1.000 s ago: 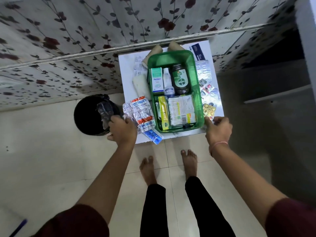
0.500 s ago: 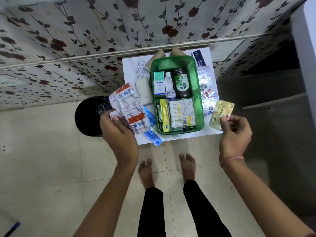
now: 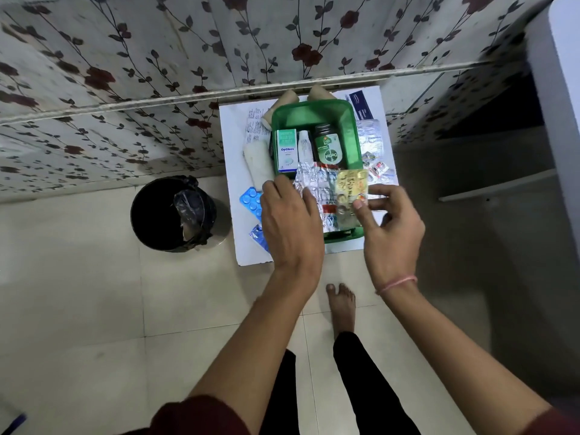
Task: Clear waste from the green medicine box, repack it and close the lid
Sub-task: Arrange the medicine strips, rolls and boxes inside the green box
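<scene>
Two hands over the near half of the green medicine box [image 3: 351, 127], which sits open on our small white table [image 3: 232, 171] against the far wall. Left hand [image 3: 290, 218] grips a stack of silver blister strips [image 3: 317, 189], fingers curled around its left edge; right hand [image 3: 389, 227] pinches a gold blister strip [image 3: 350, 186] between thumb and forefinger, laid on the silver stack. Both hands and strips block our view of the box's near contents. Far half of the box holds a white-green carton [image 3: 286, 150] reading "Optibox", a small white bottle [image 3: 305, 149] and a dark Dettol bottle [image 3: 327, 149], label legible. Left of the box: a white gauze roll [image 3: 258, 161], a printed leaflet [image 3: 255, 124], blue blister packs [image 3: 251, 200] near the table edge. Right of it: loose silver strips [image 3: 372, 136] and a dark blue packet [image 3: 361, 105], text too small to read. Two tan rolls [image 3: 288, 98] behind the box. Black bin with liner [image 3: 174, 213] on the tiled floor [image 3: 94, 309], left of the table. Floral wallpaper [image 3: 157, 58] on the far wall.
</scene>
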